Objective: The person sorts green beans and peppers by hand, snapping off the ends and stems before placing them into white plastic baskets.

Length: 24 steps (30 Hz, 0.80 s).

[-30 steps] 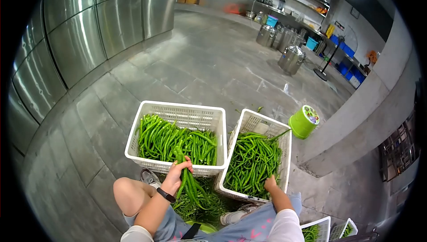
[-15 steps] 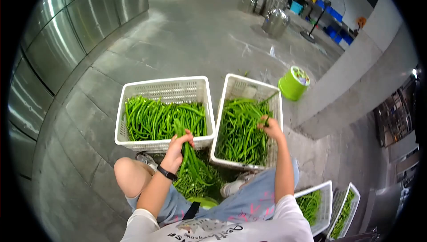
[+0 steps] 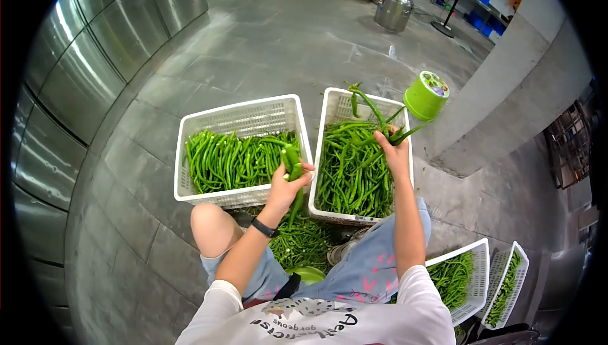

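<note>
My left hand is closed around a small bunch of long green chili peppers, by the front right corner of the left white crate. Long green peppers lie in that crate, mostly side by side. Over the right white crate, my right hand grips several green chili peppers that stick out in different directions. A looser, tangled heap of peppers fills much of this crate. Between my legs lies a pile of green pieces, partly hidden by my left forearm.
An upturned lime-green bucket stands beyond the right crate, near a concrete pillar. Two more white crates with green peppers sit at lower right. Metal cabinets line the left; a steel pot stands farther off.
My right hand has risen and now holds several peppers up over the right crate. My left hand, with its bunch, has moved right and slightly up. The view has shifted.
</note>
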{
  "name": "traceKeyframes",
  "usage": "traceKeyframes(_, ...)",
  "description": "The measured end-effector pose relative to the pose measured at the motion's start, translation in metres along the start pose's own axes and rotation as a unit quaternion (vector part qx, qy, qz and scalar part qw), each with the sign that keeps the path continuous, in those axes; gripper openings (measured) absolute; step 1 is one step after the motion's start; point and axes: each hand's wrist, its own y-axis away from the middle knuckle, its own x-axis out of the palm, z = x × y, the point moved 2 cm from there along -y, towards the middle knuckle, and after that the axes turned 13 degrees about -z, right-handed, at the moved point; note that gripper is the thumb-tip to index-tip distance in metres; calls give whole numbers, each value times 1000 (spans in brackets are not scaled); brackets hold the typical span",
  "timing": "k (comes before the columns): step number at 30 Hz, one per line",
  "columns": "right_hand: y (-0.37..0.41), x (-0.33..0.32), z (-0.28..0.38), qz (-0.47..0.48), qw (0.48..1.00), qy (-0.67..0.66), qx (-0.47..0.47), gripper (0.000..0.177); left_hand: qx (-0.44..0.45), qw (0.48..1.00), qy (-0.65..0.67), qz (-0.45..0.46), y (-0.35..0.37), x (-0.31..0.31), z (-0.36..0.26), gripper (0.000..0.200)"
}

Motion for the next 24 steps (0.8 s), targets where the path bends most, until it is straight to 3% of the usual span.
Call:
traceKeyframes(2, -4, 4, -6, -22, 999, -7, -40, 20, 8, 1000, -17, -1, -2, 3, 1, 27)
traceKeyframes(4, -6, 3, -7, 1, 998, -23, 62, 18, -11, 1000, -1, 2, -3, 5, -1, 25)
traceKeyframes(6, -4, 6, 0, 15, 989, -112, 91, 18, -25, 1000, 5, -6, -5, 5, -3, 22)
traceKeyframes(14, 6, 0, 6, 20, 970, -148, 189, 18, -22, 1000, -10, -10, -9, 9, 3, 21)
traceKeyframes(16, 10, 1, 10, 30, 967, -138, 214, 17, 17, 999, -46, 0, -8, 11, 5, 22)
traceKeyframes(22, 51, 29, 41, 168, 985, -27, 39, 19, 133, 974, -165, 75, -7, 34, 0, 38)
traceKeyframes(24, 67, 44, 37, 205, 975, 32, -84, 21, 125, 977, -163, 57, -8, 39, 13, 35)
